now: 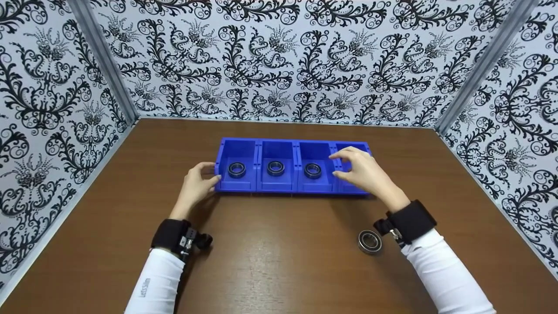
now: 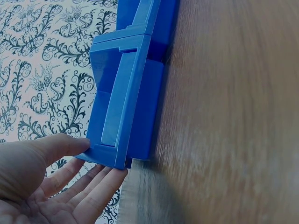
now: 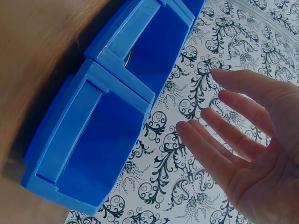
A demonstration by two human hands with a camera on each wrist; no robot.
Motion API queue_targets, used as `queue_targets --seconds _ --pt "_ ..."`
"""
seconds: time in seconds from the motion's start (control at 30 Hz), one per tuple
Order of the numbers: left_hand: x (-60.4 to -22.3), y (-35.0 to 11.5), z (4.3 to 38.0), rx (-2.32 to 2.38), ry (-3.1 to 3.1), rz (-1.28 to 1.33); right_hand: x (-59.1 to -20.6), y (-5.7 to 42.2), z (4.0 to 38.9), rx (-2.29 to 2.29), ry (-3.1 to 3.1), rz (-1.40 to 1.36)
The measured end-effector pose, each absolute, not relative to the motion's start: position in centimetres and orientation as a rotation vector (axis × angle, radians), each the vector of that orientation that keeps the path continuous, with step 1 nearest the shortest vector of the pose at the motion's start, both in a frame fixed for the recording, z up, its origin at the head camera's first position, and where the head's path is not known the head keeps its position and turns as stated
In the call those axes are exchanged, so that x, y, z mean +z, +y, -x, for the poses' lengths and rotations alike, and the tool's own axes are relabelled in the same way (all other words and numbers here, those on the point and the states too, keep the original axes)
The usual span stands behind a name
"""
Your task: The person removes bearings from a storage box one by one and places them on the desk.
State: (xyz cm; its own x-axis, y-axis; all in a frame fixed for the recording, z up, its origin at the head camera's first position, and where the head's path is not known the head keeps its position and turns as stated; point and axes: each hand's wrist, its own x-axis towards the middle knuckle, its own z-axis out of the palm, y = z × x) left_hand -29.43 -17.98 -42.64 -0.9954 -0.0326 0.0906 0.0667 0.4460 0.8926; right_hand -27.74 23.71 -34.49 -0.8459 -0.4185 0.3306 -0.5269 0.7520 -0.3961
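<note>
A blue four-compartment storage bin (image 1: pixel 276 187) stands on the table. Ball bearings lie in its compartments: one bearing (image 1: pixel 236 170) in the leftmost, another bearing (image 1: pixel 275 168) beside it, a third bearing (image 1: pixel 312 170) in the third. My left hand (image 1: pixel 197 185) grips the bin's left end, thumb on the near edge and fingers along the outer side. Over the rightmost compartment hovers my right hand (image 1: pixel 364 171), fingers spread and holding nothing; in the right wrist view a gap separates it from the bin. It partly hides that compartment in the head view.
One larger bearing (image 1: pixel 369 242) lies on the brown table (image 1: pixel 270 261), near the right wrist's strap camera (image 1: pixel 403 222). Patterned panels (image 1: pixel 279 61) with metal corner posts (image 1: pixel 484 65) enclose the table at the back and both sides.
</note>
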Motion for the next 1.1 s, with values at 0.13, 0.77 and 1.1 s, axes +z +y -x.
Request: queue_targets --seconds 0.13,0.77,1.1 --pt "-42.6 -18.0 29.4 -1.6 -2.592 0.038 -34.5 23.3 28.5 0.715 -2.748 -0.737" --pt "-42.5 -18.0 29.4 -1.637 -2.584 0.018 -35.0 21.9 30.6 0.723 -2.808 -0.731" --pt "-42.7 -18.2 29.4 -1.631 -2.592 0.033 -35.3 21.1 31.6 0.692 -2.843 -0.743"
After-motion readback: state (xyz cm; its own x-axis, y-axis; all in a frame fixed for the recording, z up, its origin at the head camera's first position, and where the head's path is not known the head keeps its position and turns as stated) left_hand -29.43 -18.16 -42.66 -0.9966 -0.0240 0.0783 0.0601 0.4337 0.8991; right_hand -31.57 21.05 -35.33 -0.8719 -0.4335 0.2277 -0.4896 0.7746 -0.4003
